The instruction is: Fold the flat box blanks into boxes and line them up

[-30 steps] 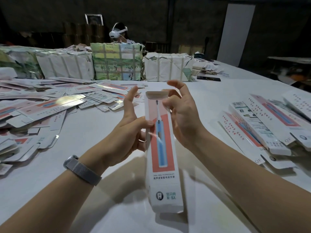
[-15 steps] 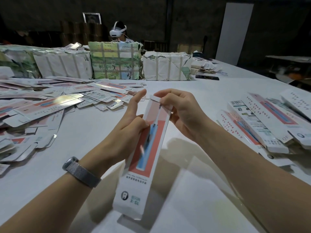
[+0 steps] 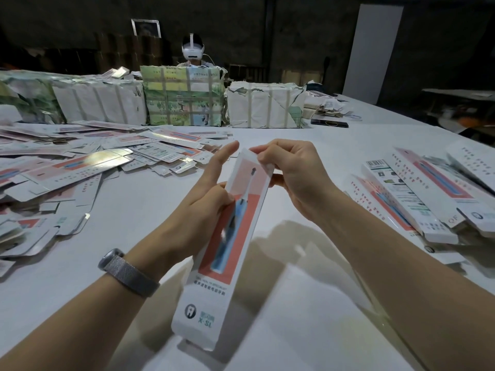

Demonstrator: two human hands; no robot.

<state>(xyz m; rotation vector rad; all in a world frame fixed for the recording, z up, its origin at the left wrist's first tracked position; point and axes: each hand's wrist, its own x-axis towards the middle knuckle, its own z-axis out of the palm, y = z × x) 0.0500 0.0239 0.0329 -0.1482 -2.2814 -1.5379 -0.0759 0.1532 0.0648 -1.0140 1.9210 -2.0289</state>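
A wide white bench (image 3: pixel 139 231) stretches before you in a dim room. Above its middle you hold a long, narrow white cardboard box with a coral panel and blue toothbrush print (image 3: pixel 227 236), tilted. Your left hand (image 3: pixel 203 210) braces its left edge, thumb pressed on the front, forefinger straight. Your right hand (image 3: pixel 297 175) pinches the top flap. Loose flat box blanks (image 3: pixel 80 167) lie scattered left; folded boxes (image 3: pixel 417 194) lie right.

head-worn view, angled down, close over table (image 3: pixel 308 156)
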